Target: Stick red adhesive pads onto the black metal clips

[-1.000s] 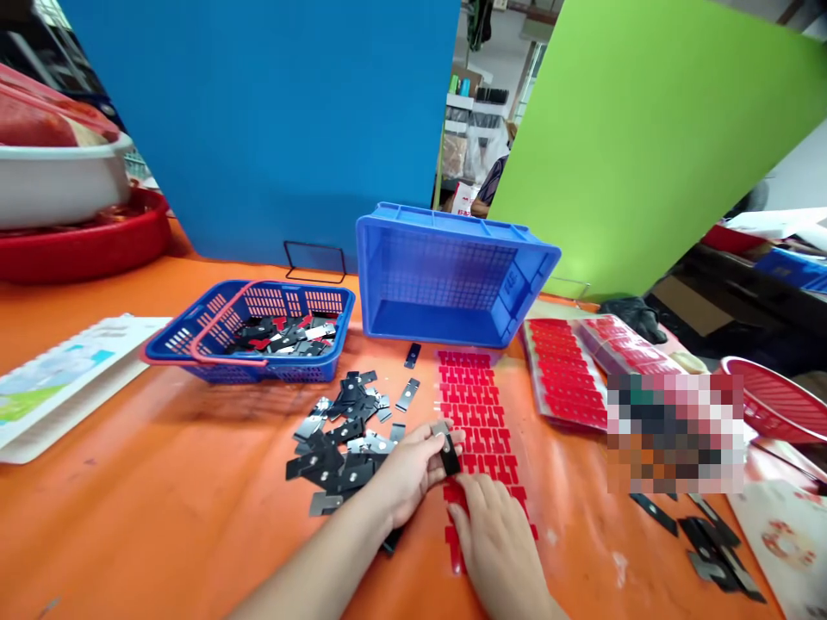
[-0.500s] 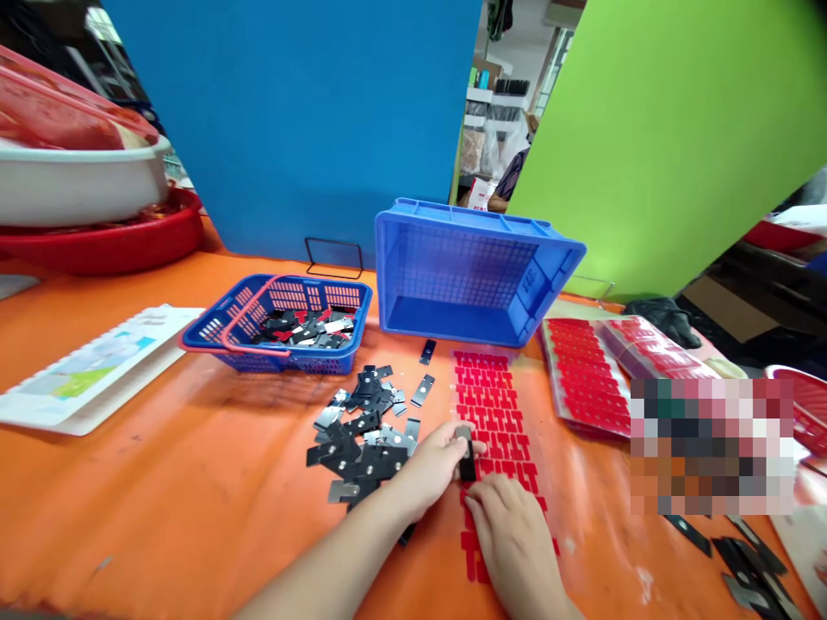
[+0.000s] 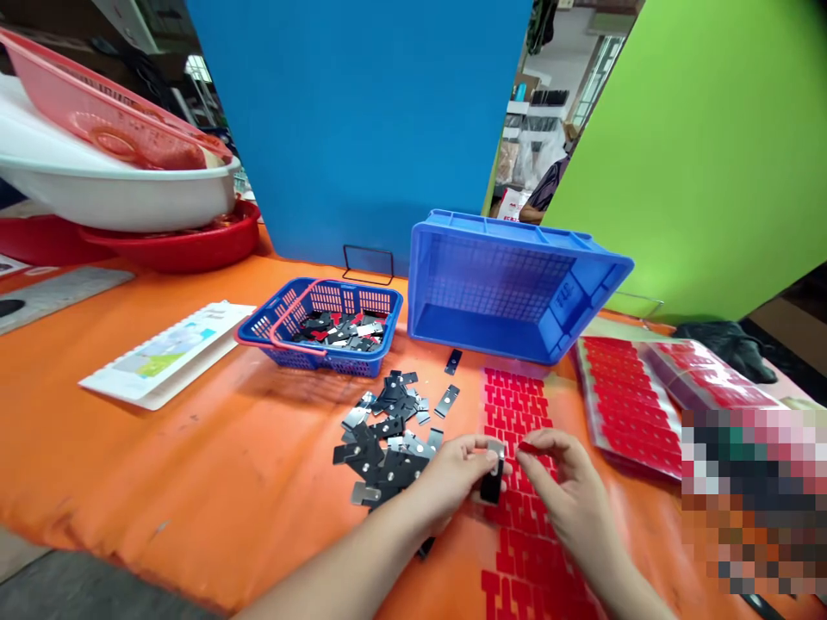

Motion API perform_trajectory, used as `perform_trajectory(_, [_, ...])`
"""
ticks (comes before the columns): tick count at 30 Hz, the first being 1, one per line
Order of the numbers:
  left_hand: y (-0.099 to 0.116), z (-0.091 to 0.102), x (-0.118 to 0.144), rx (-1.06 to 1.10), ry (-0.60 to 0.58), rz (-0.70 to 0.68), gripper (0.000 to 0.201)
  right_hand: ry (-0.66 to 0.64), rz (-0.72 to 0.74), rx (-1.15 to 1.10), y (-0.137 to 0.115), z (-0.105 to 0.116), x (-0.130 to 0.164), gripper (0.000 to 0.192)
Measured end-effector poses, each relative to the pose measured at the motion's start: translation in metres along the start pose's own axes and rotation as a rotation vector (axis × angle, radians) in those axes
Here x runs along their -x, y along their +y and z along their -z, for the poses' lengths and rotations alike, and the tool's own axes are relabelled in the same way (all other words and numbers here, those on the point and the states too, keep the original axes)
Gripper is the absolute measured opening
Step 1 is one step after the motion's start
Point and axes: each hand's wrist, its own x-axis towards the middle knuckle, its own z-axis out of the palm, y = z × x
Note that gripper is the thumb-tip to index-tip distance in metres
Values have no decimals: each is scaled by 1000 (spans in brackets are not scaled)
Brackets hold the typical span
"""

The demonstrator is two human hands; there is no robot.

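My left hand (image 3: 456, 476) holds a small black metal plate (image 3: 492, 482) upright by its top end, over a sheet of red T-shaped stickers (image 3: 517, 413). My right hand (image 3: 568, 491) is lifted just right of the plate, thumb and forefinger pinched on a small red sticker (image 3: 526, 447). A loose pile of black and silver plates (image 3: 388, 430) lies on the orange table directly left of my left hand.
A small blue basket (image 3: 323, 331) with more plates stands behind the pile. A large blue crate (image 3: 517, 284), tilted on its side, sits behind the sticker sheet. More red sticker sheets (image 3: 626, 400) lie at right. Stacked basins (image 3: 116, 189) stand far left, a printed card (image 3: 168, 353) near them.
My right hand has lifted off the sticker sheet with a red sticker pinched and now sits beside the plate. The camera view has swung left; my left hand keeps its hold on the plate.
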Motion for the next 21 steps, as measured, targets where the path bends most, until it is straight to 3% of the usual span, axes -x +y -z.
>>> perform_trajectory(6, [7, 6, 2, 110, -47, 57, 38, -104, -114, -90, 27, -15, 0, 14])
perform_trajectory(9, [7, 7, 3, 143, -81, 81, 51, -156, -135, -87, 27, -14, 1, 14])
perform_trajectory(15, [6, 7, 1, 133, -90, 121, 49, -163, -123, -28, 20, -14, -1, 9])
perform_trajectory(21, [-5, -2, 0, 133, -37, 107, 49, -141, -146, -72, 29, -11, 3, 15])
